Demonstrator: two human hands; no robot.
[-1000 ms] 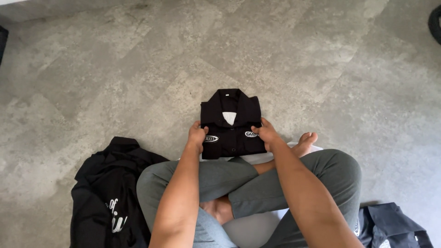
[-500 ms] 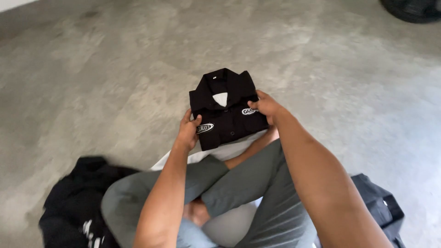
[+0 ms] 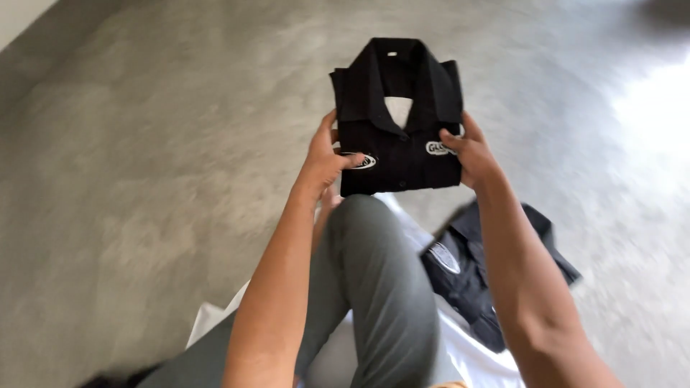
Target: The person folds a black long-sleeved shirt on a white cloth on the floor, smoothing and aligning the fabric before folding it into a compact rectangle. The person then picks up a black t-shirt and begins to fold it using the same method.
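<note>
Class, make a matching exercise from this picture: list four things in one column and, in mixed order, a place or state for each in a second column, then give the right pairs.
1. folded black shirt
2. left hand
3. second black garment
4. grey trouser leg

a. lying crumpled on the floor, on the right
b. gripping the shirt's left edge
c. held up between both hands
d. between the two forearms

Pairs: 1-c, 2-b, 3-a, 4-d

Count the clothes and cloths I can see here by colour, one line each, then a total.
Black: 2, the folded shirt held between left hand and right hand, and a loose garment on the floor.
White: 1, the sheet under the legs.
Grey: 1, the trousers.
Total: 4
</note>
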